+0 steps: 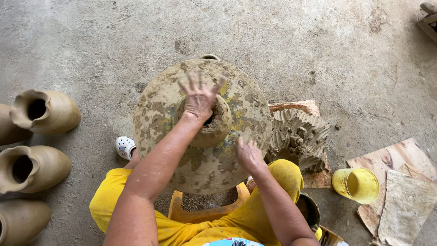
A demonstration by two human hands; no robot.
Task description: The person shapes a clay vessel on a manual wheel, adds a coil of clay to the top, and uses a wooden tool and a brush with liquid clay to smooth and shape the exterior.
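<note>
Two open hands on my clay wheel.
My left hand lies flat on the clay lump, my right hand flat on the wheel; I think pushing hard could squash it crooked.

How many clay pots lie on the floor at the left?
4 pots: one at upper left, one cut off by the edge behind it, one mid-left, one at the bottom corner. More may lie off-frame.

Mud-mottled tan wheel disc with yellow patches, yellow cup, tan clay jars, yellow trousers.
</note>
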